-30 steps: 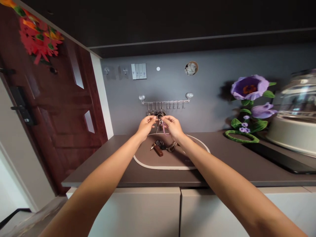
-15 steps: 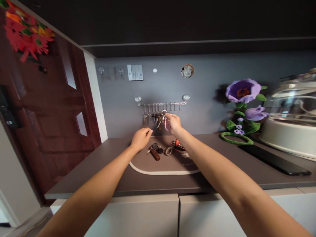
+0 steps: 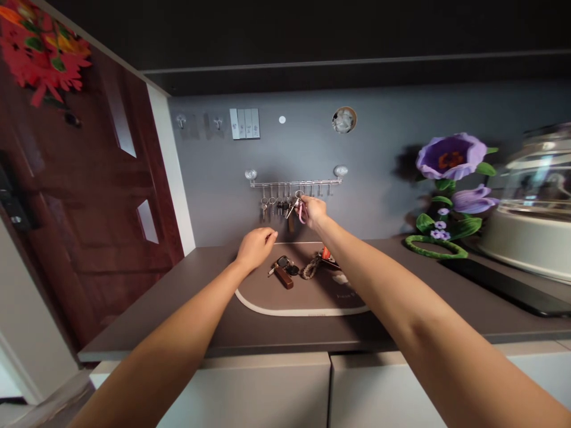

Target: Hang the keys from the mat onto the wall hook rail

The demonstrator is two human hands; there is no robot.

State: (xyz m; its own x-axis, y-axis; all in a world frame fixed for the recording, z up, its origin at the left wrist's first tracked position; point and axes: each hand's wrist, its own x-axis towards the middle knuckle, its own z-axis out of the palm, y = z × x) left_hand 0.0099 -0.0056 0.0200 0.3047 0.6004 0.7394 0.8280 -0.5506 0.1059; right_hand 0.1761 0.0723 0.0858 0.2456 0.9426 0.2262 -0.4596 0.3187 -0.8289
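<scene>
At the hook rail (image 3: 294, 183) on the back wall, my right hand (image 3: 316, 211) pinches a key ring (image 3: 299, 195) with keys and a pink loop. The ring is right at the hooks; whether it is on one I cannot tell. Several other bunches of keys (image 3: 264, 208) hang from the hooks to its left. Lower down, my left hand (image 3: 256, 245) hovers over the mat's far left part with curled fingers and nothing visible in them. Keys with a brown fob (image 3: 284, 277) lie on the brown mat (image 3: 276, 303), beside a braided strap (image 3: 311, 267) with a red-orange item (image 3: 326, 254).
Purple artificial flowers (image 3: 450, 157) stand at the right, behind a long black object (image 3: 495, 285) and next to a white appliance with a clear top (image 3: 530, 246). A dark shelf (image 3: 312, 35) overhangs the counter (image 3: 178, 303). A red-brown door (image 3: 102, 238) is on the left.
The view has shifted slightly. My right hand still holds the key ring at the hooks, with the keys tilted a little differently. My left hand has hardly moved.
</scene>
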